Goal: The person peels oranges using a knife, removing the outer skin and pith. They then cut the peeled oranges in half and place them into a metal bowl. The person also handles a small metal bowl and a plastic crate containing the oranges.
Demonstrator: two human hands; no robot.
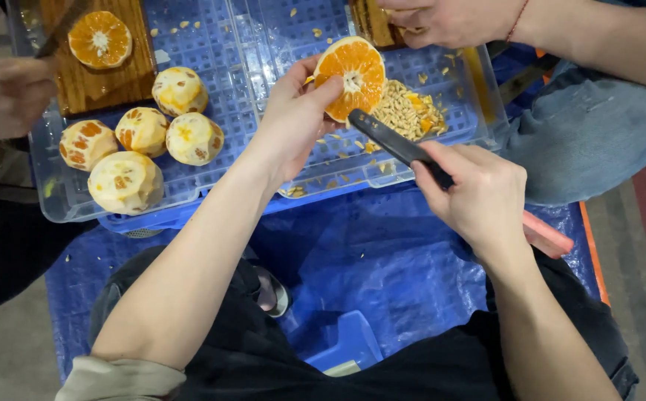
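The left hand (293, 119) grips a halved orange (350, 76) at its fingertips. The right hand (479, 194) clasps a black tool (397, 145), tip just below the fruit.

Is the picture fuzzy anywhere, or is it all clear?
In the head view, the orange half in the left hand looks sharp and evenly lit; the other person's hand at the left edge is blurred; the clear tray shows faint shine, no harsh glare.
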